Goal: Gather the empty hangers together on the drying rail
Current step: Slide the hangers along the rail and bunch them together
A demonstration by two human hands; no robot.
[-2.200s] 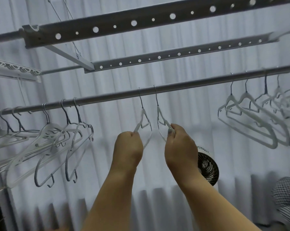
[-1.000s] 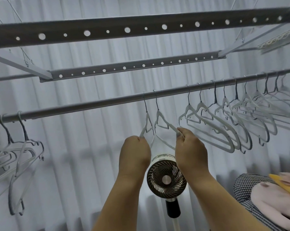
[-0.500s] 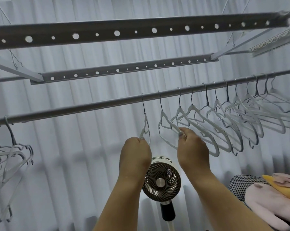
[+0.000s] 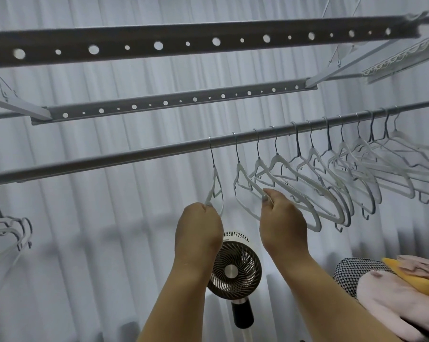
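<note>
Fingers of the left hand [image 4: 198, 230] curl round one hanger [image 4: 214, 187]; the right hand [image 4: 283, 227] pinches a second [image 4: 243, 183], just short of the bunch [image 4: 344, 174] beyond it on the rail [image 4: 109, 160]. Stragglers [image 4: 8, 230] hang far to the other side, ungathered.

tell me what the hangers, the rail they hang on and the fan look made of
Hangers: pale, matte, probably plastic or rubber-coated, with ribbed shoulder grips; thin dark hooks look like metal wire.
Drying rail: smooth grey tube with a dull sheen, likely painted or coated metal.
Fan: dark spiral grille, shiny metallic-looking hub and white housing, probably plastic.
</note>
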